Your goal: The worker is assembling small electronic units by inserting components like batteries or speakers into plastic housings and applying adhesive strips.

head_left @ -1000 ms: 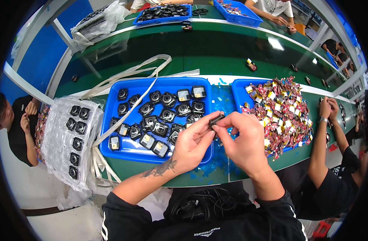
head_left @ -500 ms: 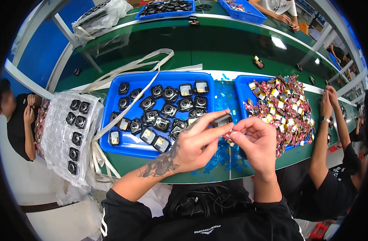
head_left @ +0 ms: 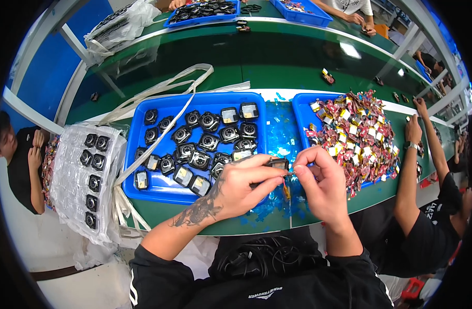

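My left hand (head_left: pixel 241 185) grips a black watch case (head_left: pixel 278 163) between thumb and fingers, over the gap between two blue trays. Close against it, my right hand (head_left: pixel 321 177) is closed in a pinch at a tiny part (head_left: pixel 290 174) by the case's edge; the fingertips hide most of that part. A small yellow-orange strip (head_left: pixel 287 192) shows just below the hands. In the left blue tray (head_left: pixel 176 105) lie several black watch cases (head_left: pixel 200 159), some with round sensor backs up, others with pale rectangular faces up. The right blue tray (head_left: pixel 299 119) bears a heap of small red, yellow and white flex-circuit pieces (head_left: pixel 357 136).
Blue film scraps (head_left: pixel 279 131) litter the green bench between the trays. A white strap (head_left: pixel 166 139) crosses the left tray. Left of it, a clear plastic blister tray (head_left: pixel 73 175) holds watch cases. Co-workers sit at both sides and across the green belt (head_left: pixel 277 56), where loose parts lie.
My hands have drawn slightly lower, and the watch case is now tilted differently between the left fingers. The yellow-orange strip has come into sight below them. The whole view has shifted a little.
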Motion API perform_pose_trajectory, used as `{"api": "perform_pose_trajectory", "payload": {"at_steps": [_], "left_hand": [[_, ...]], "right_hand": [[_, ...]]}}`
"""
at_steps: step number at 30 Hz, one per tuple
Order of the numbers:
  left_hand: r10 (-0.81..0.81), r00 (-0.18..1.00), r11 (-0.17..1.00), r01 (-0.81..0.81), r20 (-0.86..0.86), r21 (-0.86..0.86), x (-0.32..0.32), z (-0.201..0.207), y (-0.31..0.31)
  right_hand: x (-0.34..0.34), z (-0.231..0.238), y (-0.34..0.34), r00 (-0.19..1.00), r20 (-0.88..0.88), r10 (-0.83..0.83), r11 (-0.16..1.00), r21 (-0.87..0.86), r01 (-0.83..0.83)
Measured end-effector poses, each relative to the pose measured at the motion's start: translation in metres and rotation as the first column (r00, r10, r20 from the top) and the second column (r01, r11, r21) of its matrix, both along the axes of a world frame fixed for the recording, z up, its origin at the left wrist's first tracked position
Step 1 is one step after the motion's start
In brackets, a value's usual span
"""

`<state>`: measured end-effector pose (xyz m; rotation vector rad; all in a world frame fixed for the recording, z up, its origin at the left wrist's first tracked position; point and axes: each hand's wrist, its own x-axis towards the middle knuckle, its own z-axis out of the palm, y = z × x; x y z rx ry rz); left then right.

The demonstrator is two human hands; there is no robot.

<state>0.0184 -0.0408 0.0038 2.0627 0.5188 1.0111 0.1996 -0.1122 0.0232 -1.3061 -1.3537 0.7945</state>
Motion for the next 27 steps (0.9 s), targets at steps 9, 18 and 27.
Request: {"api": "perform_pose_trajectory", "payload": {"at_steps": [9, 18, 27], "left_hand": [[-0.037, 0.995, 0.896, 0.075, 0.093, -0.439, 0.003, 0.0, -0.004], [-0.005, 0.988, 0.862, 0.081, 0.152, -0.5, 0.006, 0.001, -0.009], [0.046, 0.963, 0.799, 0.124, 0.267, -0.588, 0.013, -0.007, -0.016]], "right_hand": [[-0.009, -0.003, -0.006, 0.969, -0.244, 0.027, 0.992, -0.113, -0.056], [-0.015, -0.014, 0.0, 0.985, -0.08, -0.15, 0.989, -0.023, 0.149], [-0.021, -0.016, 0.005, 0.979, -0.122, -0.164, 0.986, -0.013, 0.163]]}}
